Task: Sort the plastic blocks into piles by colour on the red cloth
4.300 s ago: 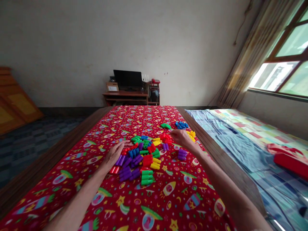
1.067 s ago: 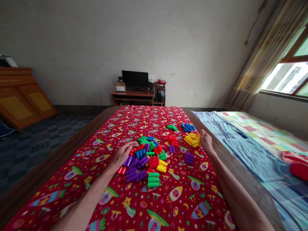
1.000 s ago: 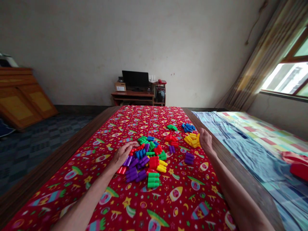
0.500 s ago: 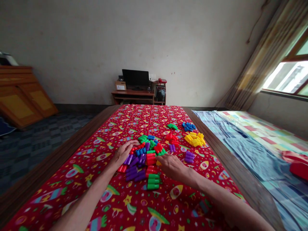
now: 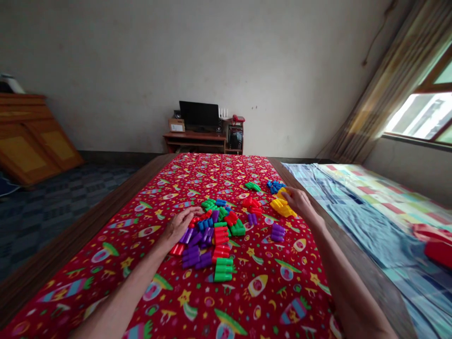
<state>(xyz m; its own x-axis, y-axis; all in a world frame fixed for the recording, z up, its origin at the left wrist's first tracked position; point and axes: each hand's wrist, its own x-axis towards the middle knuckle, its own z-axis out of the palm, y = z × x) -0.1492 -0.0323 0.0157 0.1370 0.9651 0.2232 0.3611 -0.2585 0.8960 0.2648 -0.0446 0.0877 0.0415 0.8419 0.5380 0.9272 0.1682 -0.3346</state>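
Yellow block point(image 5: 282, 192) pinched in right-hand grip point(image 5: 299, 200) near table edge point(image 5: 357, 249) (left hand point(image 5: 179, 225) loosely extended, cloth point(image 5: 123, 242) stretching leftward).

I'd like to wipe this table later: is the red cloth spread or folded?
Spread: the red cloth lies open along the wooden table, its rocket print showing around the colored blocks.
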